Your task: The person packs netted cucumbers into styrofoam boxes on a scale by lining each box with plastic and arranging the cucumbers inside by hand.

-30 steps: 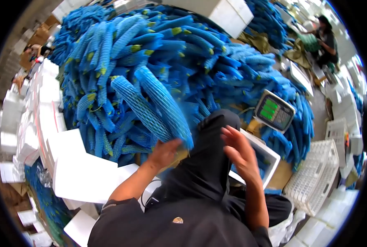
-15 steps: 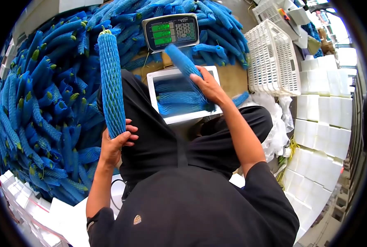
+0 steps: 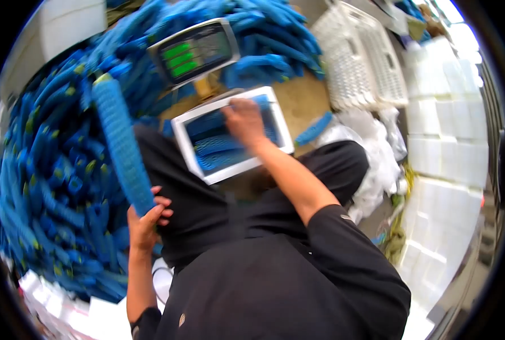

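Note:
My left hand (image 3: 146, 220) is closed around the lower end of a long vegetable in a blue foam net (image 3: 119, 136), held upright and leaning left, its green tip at the top. My right hand (image 3: 245, 122) is inside a white foam box (image 3: 234, 171), fingers bent down and blurred; whether they grip anything is hidden. Blue-netted vegetables (image 3: 215, 148) lie side by side in the box, below and beside that hand. The box sits just beyond my crossed legs, in front of a scale display (image 3: 194, 52) with green lit digits, too blurred to read.
A big heap of netted vegetables (image 3: 48, 187) fills the left side and curves behind the scale. One single netted vegetable (image 3: 313, 128) lies right of the box. A white plastic crate (image 3: 360, 62), clear plastic bags (image 3: 363, 164) and stacked white foam boxes (image 3: 448, 141) stand at the right.
My right hand has gone from above the box, where it held a netted vegetable, down into it. The left hand still holds its vegetable, now tilted further left. The view has turned slightly.

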Action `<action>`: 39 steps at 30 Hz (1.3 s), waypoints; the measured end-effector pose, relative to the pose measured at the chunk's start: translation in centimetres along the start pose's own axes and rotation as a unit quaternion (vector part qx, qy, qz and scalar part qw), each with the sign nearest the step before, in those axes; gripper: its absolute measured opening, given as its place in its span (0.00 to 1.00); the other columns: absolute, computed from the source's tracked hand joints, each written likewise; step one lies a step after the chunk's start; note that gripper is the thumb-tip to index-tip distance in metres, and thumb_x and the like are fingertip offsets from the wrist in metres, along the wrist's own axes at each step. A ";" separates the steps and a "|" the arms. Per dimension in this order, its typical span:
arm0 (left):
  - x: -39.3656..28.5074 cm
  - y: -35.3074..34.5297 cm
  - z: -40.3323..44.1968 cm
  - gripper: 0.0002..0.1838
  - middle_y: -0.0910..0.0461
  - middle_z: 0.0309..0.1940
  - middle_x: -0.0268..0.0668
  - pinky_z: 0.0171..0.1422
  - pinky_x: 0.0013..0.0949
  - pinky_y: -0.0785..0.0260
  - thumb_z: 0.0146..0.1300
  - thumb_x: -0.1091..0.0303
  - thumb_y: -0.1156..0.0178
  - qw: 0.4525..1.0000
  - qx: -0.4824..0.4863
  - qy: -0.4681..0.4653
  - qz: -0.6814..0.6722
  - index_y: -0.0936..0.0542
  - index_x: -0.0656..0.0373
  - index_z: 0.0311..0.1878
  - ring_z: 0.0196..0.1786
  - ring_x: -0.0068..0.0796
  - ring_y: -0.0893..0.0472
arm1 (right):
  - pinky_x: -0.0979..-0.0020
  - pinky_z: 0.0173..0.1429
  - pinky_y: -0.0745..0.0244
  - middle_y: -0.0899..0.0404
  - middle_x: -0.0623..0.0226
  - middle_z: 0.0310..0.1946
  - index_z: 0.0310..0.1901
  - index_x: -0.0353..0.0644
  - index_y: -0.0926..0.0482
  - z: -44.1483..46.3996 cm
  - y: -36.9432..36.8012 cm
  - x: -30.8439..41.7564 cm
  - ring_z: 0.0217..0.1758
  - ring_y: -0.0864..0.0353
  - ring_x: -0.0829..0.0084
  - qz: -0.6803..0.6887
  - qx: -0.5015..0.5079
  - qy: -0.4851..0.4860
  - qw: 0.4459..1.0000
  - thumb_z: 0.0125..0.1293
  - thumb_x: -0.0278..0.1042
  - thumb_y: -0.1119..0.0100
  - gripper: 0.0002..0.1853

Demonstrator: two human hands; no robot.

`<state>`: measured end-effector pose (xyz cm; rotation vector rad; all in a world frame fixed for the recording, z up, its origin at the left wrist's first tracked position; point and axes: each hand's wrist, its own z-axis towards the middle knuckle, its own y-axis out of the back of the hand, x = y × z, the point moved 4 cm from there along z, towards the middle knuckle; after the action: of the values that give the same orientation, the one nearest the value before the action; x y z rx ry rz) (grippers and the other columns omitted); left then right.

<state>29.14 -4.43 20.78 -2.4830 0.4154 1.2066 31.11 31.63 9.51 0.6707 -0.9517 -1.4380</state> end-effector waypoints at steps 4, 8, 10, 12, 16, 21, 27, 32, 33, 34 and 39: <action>0.8 0.5 0.6 0.31 0.13 0.44 0.36 0.35 0.22 0.23 0.65 0.66 0.29 0.998 0.003 -0.023 0.064 0.26 0.64 0.69 0.37 0.23 0.13 | 0.55 0.62 0.29 0.21 0.67 0.50 0.45 0.51 0.15 -3.5 -3.6 -1.1 0.57 0.22 0.60 0.083 0.052 -0.109 0.989 0.54 0.36 0.26 0.16; -1.2 -2.4 0.3 0.29 0.14 0.40 0.38 0.36 0.25 0.21 0.63 0.67 0.28 0.985 0.005 -0.011 0.171 0.25 0.65 0.66 0.36 0.27 0.12 | 0.55 0.63 0.27 0.19 0.62 0.49 0.46 0.45 0.15 -1.7 -3.6 -1.7 0.58 0.21 0.56 0.111 0.087 -0.131 0.981 0.57 0.40 0.31 0.16; -2.0 -4.2 0.9 0.30 0.15 0.36 0.36 0.35 0.26 0.21 0.62 0.67 0.27 0.979 0.034 -0.012 0.200 0.24 0.66 0.65 0.34 0.28 0.12 | 0.54 0.65 0.25 0.16 0.56 0.51 0.50 0.41 0.14 -0.2 -2.1 -1.0 0.60 0.20 0.52 0.108 0.237 -0.184 0.948 0.63 0.46 0.34 0.20; -2.2 -6.2 2.0 0.30 0.17 0.33 0.34 0.35 0.27 0.21 0.59 0.67 0.24 0.974 0.085 -0.013 0.208 0.24 0.67 0.62 0.31 0.27 0.14 | 0.54 0.67 0.25 0.16 0.54 0.54 0.55 0.40 0.17 2.5 3.2 0.7 0.60 0.19 0.53 0.261 0.332 -0.279 0.863 0.74 0.58 0.40 0.26; -3.2 -14.2 3.4 0.27 0.16 0.39 0.36 0.50 0.31 0.23 0.58 0.70 0.22 0.931 0.239 -0.012 0.277 0.22 0.67 0.58 0.41 0.25 0.16 | 0.58 0.68 0.22 0.14 0.54 0.55 0.68 0.44 0.26 2.8 14.4 4.8 0.57 0.14 0.61 0.896 0.083 -0.358 0.251 0.80 0.73 0.64 0.39; -3.1 -23.5 2.5 0.33 0.18 0.47 0.38 0.60 0.35 0.26 0.61 0.57 0.21 0.818 0.482 -0.007 0.315 0.24 0.68 0.60 0.50 0.27 0.21 | 0.52 0.54 0.14 0.17 0.58 0.45 0.71 0.42 0.33 -2.2 22.2 -1.0 0.45 0.13 0.62 0.866 -0.110 -0.378 0.309 0.74 0.73 0.46 0.41; -5.1 -23.0 3.3 0.41 0.14 0.54 0.42 0.65 0.35 0.25 0.64 0.71 0.30 0.848 0.436 -0.050 0.297 0.33 0.58 0.80 0.57 0.30 0.16 | 0.61 0.46 0.13 0.17 0.60 0.46 0.66 0.36 0.30 -12.2 30.4 -16.6 0.40 0.16 0.70 0.706 -0.185 -0.501 0.466 0.76 0.59 0.42 0.33; -9.4 -14.0 7.7 0.28 0.14 0.49 0.39 0.68 0.37 0.28 0.70 0.75 0.37 0.822 0.153 -0.257 0.484 0.26 0.63 0.74 0.54 0.31 0.17 | 0.67 0.40 0.19 0.19 0.70 0.32 0.46 0.41 0.20 -23.6 22.4 -25.7 0.31 0.18 0.74 0.504 -0.180 -0.629 0.564 0.67 0.45 0.32 0.16; -10.1 -12.1 8.2 0.27 0.14 0.49 0.40 0.71 0.40 0.30 0.70 0.75 0.37 0.791 0.112 -0.289 0.528 0.24 0.62 0.72 0.54 0.33 0.16 | 0.68 0.38 0.22 0.21 0.72 0.30 0.44 0.42 0.20 -26.0 19.7 -26.9 0.30 0.20 0.75 0.497 -0.152 -0.636 0.570 0.65 0.41 0.33 0.13; -10.8 -10.1 8.7 0.25 0.14 0.50 0.41 0.74 0.43 0.32 0.70 0.75 0.37 0.754 0.067 -0.319 0.571 0.22 0.62 0.71 0.55 0.35 0.16 | 0.68 0.36 0.24 0.22 0.74 0.29 0.41 0.43 0.20 -28.1 17.1 -27.7 0.29 0.22 0.76 0.493 -0.122 -0.641 0.575 0.64 0.38 0.33 0.10; -9.8 -8.3 9.3 0.18 0.14 0.54 0.39 0.85 0.52 0.47 0.66 0.73 0.33 0.636 0.025 -0.402 0.659 0.16 0.57 0.59 0.66 0.43 0.19 | 0.66 0.44 0.20 0.16 0.62 0.42 0.60 0.33 0.24 -31.1 9.4 -31.3 0.38 0.17 0.73 0.298 -0.120 -0.713 0.623 0.63 0.40 0.30 0.27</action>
<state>20.27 8.08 24.73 -0.9491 2.0347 2.4453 65.87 58.02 -2.07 -1.2112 -1.8482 -1.2286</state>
